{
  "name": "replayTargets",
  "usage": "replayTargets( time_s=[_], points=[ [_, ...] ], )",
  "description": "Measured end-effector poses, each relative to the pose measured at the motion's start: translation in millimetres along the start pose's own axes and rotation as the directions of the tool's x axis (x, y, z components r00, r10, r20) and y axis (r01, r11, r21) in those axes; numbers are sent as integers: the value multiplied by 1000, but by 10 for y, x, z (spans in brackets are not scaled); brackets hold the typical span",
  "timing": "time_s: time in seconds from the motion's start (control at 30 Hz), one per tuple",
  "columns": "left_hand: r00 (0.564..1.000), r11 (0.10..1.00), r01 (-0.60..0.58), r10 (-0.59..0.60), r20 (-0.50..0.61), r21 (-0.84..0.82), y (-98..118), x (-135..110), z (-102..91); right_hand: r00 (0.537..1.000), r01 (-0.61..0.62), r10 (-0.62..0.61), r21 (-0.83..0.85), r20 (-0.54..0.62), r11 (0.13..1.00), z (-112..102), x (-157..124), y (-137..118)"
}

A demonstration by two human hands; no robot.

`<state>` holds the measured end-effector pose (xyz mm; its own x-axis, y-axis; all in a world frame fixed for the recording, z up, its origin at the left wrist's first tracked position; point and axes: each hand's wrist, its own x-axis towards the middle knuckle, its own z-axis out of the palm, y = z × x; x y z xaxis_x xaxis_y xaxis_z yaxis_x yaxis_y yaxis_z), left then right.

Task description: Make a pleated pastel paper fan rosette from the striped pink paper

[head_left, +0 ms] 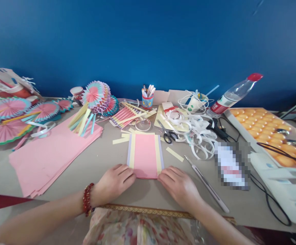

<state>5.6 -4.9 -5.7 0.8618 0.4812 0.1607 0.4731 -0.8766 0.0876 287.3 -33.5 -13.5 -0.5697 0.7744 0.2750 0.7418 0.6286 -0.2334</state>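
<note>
A pink paper sheet with yellow and lavender strips along both long sides lies flat on the table before me. My left hand, with a red bead bracelet on its wrist, has its fingers closed at the near left corner. At the near right corner, my right hand is closed in the same way. The thumbs are mostly hidden under the fingers. Pale yellow paper strips lie beside the sheet. Just right of it are black-handled scissors and a slim metal craft knife.
Stacked pink paper lies left, near folded paper rosettes. Behind are pleated paper pieces and a pen cup. To the right are curled white strips, a tilted bottle, an orange egg-patterned box and black cables.
</note>
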Motion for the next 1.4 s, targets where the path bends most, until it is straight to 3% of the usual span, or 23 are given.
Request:
replayTargets(
  time_s=[0.27,0.43,0.63,1.1,1.4],
  points=[
    [966,905,231,-256,-24,-358,-81,81,-27,989,-141,130,176,73,974,-128,114,29],
    [945,867,298,-328,-8,-399,-121,91,-37,965,-236,199,241,169,941,-174,168,86],
    [936,855,332,-351,26,-399,-155,113,-35,933,-332,284,224,221,916,-159,205,113],
    [930,815,351,-360,71,-462,-218,151,-94,878,-377,330,76,346,923,-207,376,65],
    [936,815,343,-338,99,-467,-251,143,-85,873,-395,353,63,337,916,-189,368,64]
  ],
)
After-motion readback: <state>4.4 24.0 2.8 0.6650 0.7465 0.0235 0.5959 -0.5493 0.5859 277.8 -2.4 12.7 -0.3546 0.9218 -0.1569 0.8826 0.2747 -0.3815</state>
